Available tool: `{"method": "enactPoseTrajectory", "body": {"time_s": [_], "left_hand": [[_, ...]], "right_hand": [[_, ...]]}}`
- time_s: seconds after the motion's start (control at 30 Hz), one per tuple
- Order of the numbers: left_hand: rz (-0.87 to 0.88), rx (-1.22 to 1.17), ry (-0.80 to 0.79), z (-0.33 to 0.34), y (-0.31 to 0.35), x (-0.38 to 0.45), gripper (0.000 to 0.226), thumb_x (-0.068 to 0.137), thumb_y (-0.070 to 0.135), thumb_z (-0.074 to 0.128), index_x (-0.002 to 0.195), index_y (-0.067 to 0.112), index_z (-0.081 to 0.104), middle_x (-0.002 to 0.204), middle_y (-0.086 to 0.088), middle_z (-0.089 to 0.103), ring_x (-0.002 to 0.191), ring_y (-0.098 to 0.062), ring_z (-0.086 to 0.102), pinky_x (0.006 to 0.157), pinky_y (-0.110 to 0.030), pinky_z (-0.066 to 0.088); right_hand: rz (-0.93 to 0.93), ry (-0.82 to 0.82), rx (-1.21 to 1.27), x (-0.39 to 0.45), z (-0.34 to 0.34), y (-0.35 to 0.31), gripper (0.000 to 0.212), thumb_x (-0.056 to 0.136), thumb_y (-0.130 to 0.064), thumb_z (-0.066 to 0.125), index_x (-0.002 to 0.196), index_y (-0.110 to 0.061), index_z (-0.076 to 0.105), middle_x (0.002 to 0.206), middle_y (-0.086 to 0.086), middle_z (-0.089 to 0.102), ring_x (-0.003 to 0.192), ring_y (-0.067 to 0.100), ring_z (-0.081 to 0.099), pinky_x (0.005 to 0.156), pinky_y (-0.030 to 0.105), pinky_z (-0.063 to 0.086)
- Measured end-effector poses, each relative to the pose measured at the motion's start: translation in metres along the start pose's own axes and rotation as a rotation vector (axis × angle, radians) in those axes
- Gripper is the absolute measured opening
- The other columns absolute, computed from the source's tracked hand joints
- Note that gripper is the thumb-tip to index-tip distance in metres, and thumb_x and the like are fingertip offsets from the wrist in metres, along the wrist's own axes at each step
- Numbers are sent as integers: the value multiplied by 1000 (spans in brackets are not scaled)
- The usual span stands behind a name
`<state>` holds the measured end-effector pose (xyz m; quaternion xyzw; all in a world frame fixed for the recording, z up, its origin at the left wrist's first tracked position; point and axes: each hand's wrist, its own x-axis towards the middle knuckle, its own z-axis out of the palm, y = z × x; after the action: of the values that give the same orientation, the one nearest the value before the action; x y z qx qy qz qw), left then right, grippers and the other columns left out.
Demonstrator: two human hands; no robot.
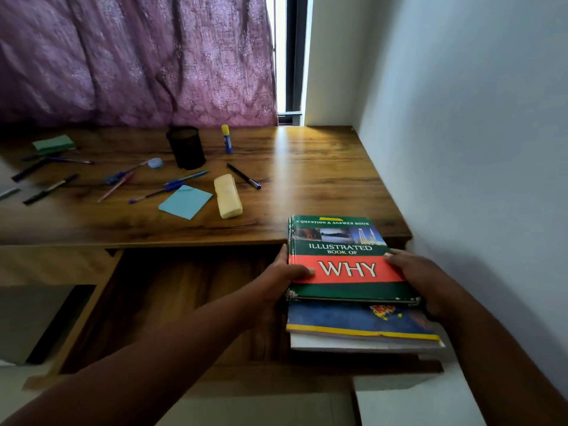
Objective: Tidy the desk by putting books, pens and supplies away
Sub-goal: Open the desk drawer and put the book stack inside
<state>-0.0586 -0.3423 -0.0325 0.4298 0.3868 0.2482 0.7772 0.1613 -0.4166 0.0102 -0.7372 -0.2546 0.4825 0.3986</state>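
Observation:
A stack of books point(350, 265) hangs over the right end of an open wooden drawer point(172, 305). The top one is green and red, titled "Illustrated Book of Why". Under it lie a blue book with a yellow stripe point(356, 321) and a white one. My left hand point(284, 276) grips the stack's left edge, thumb on the cover. My right hand point(427, 281) grips its right edge. On the wooden desk point(322, 179) lie several pens point(187, 177), a black mesh pen cup point(186, 147), a glue stick point(226, 138), a blue sticky pad point(186, 202), a green pad point(53, 143) and a pale yellow pad point(227, 195).
A white wall point(476, 149) runs close along the desk's right side. A purple curtain point(138, 56) hangs behind the desk, with a bright window gap point(281, 53) beside it. A small blue tape roll point(155, 162) sits near the cup. The drawer's inside looks dark and bare.

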Motion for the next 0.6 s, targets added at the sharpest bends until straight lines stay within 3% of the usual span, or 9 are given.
{"method": "enactPoseTrajectory", "body": {"time_s": [0.1,0.23,0.3,0.4,0.53,0.6], "left_hand": [[0,34,-2,6,2,-24,81,54,11,70,130,13,43,110,-20,66,93,-34,68,80,-40,57],[-67,39,-13,9,-2,-49,56,66,6,67,120,6,50,83,-9,74,69,-20,71,59,-28,55],[-146,4,-36,11,-8,-64,40,79,7,64,117,8,53,87,-13,73,73,-24,71,62,-32,56],[-188,27,-6,9,-19,-69,41,82,10,64,122,10,52,101,-17,69,83,-28,69,69,-35,56],[-183,107,78,-6,-27,-49,34,89,6,58,121,6,49,97,-14,66,82,-25,66,69,-33,54],[-156,155,91,-14,-31,-36,33,90,5,56,122,6,47,100,-13,64,86,-25,64,72,-32,53]], "right_hand": [[-31,35,-60,-22,-4,5,16,93,-16,50,91,-10,65,68,10,72,55,23,66,55,28,50],[-16,62,-154,-42,-10,9,13,88,-8,56,82,-2,66,75,18,66,64,30,58,63,34,44],[16,52,-185,-46,-13,15,13,86,-6,58,84,4,67,76,20,66,65,31,58,66,36,44],[52,27,-226,-43,-7,26,18,88,-6,56,89,9,66,84,26,68,64,31,59,63,34,45],[74,33,-245,-22,9,37,22,90,-9,54,96,9,65,93,28,68,68,30,62,59,29,48],[62,28,-253,-7,16,40,22,91,-9,53,98,8,64,96,30,67,70,31,62,64,34,50]]}}
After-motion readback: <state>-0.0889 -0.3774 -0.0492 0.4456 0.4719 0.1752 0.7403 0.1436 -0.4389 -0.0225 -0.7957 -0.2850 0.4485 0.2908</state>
